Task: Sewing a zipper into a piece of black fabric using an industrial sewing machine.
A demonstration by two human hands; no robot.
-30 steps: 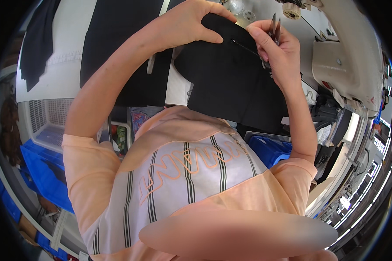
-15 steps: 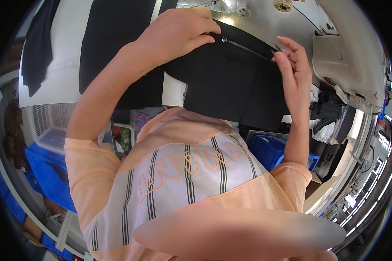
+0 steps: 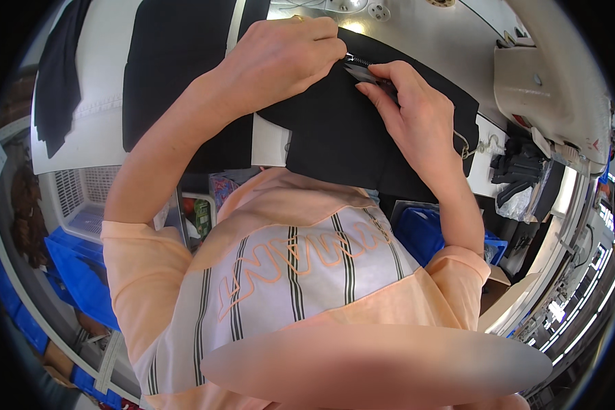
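Note:
A black cloth piece with a metal zipper near its far edge lies across the work table. My left hand is closed in a pinch at the zipper's left end, on the black cloth; its fingertips partly cover that end. In my right hand is a small pair of thread snips, mostly hidden by the fingers. Their grey pointed blades reach left, just below the zipper and close to my left fingertips. Beside my right wrist hangs a pale cord.
More black cloth pieces lie on the white table top at left. A sewing machine stands at right, by its metal bed. Blue bins and a white basket sit below the table's left edge.
My right hand has moved left along the zipper with the snips, from its right end to beside my left hand. The left fingers have closed over the zipper's left end.

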